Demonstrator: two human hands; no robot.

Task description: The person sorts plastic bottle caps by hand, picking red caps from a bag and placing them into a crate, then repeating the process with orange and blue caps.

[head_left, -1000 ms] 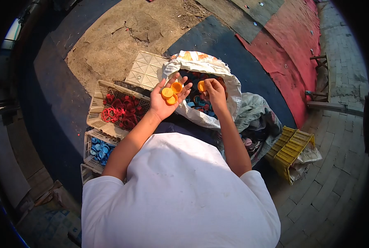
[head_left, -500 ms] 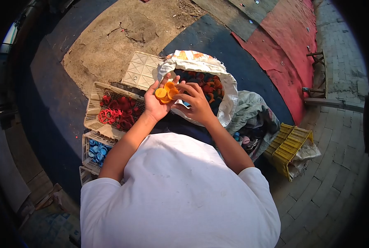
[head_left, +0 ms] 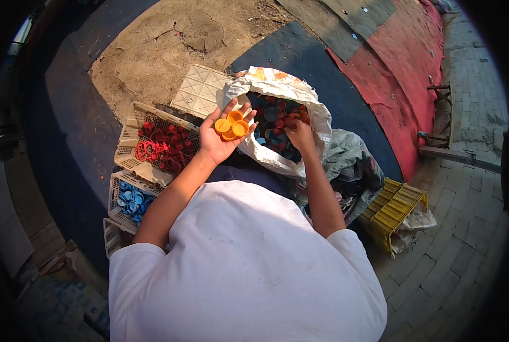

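Observation:
My left hand (head_left: 215, 149) is palm up beside the sack, fingers spread, cradling several yellow-orange plastic caps (head_left: 239, 128). Inside the mouth of a white woven sack (head_left: 321, 119), my right hand (head_left: 301, 138) reaches down with its fingers curled among the loose bottle caps (head_left: 272, 114). Those caps are dark blue, red and orange. The right fingertips are partly hidden, so whether they pinch a cap cannot be made out.
Left of the sack, a cream crate (head_left: 128, 145) holds red caps (head_left: 169, 149), with a crate of blue caps (head_left: 133, 200) nearer me. An overturned cream crate (head_left: 200, 91) lies behind. To the right are a grey-green bag (head_left: 345, 151) and a yellow crate (head_left: 394, 208).
My right hand has left the caps in my left palm and moved right, down into the sack. The left hand stays nearly in place with its yellow-orange caps.

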